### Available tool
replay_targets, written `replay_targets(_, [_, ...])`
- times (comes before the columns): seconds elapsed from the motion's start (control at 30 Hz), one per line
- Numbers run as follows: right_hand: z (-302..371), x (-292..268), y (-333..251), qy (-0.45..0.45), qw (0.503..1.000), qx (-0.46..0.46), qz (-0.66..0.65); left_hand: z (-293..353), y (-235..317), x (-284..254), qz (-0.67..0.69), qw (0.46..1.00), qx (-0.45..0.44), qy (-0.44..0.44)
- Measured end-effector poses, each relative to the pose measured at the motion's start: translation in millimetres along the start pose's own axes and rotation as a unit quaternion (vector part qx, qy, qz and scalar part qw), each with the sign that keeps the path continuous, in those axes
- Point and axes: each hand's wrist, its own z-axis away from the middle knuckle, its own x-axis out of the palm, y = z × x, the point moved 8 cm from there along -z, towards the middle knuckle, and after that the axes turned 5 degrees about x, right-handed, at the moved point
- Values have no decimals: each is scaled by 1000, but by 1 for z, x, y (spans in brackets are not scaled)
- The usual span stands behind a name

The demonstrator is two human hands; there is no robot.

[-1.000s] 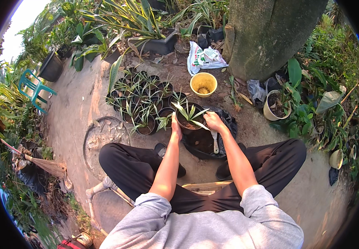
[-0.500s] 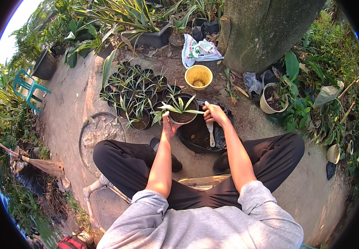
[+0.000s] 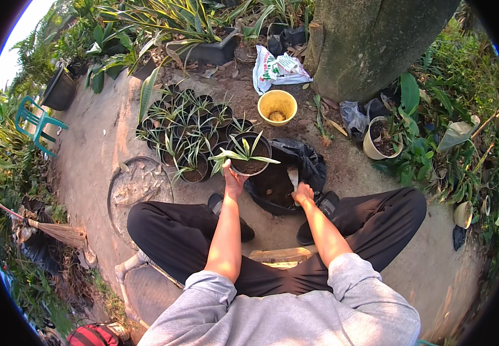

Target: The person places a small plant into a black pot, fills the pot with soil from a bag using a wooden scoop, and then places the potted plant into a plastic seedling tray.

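My left hand point(image 3: 235, 181) is closed on the near left side of a round dark plant pot point(image 3: 265, 151). A small plant with pale-edged, pointed leaves point(image 3: 243, 152) stands in the soil of this pot. To the right, my right hand point(image 3: 303, 195) wraps round the handle of a trowel point(image 3: 293, 176). Its light blade points away from me, over an open black plastic bag point(image 3: 311, 161) with dark soil point(image 3: 273, 183) inside. The held pot is beside the bag's left edge, partly in front of it. My fingers hide most of the trowel's handle.
Several small black pots with spiky plants point(image 3: 189, 127) cluster at the left. Beyond the bag stand a yellow pot point(image 3: 277, 108), a white plastic sack point(image 3: 278, 70) and a thick tree trunk point(image 3: 370, 49). A wooden piece point(image 3: 281, 255) lies between my legs.
My right hand has moved from beside the plant's leaves down toward me and taken hold of the trowel's handle. The pot in my left hand has shifted slightly left.
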Motion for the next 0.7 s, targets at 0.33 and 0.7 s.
replay_targets(0.33, [-5,-14,-16,188,975,-111,38,0,6,-2,-1,1000,14,18])
replay_targets(0.7, [22,5,-23,99,982,-158,21,3,3,-5,-4,1000,13,12])
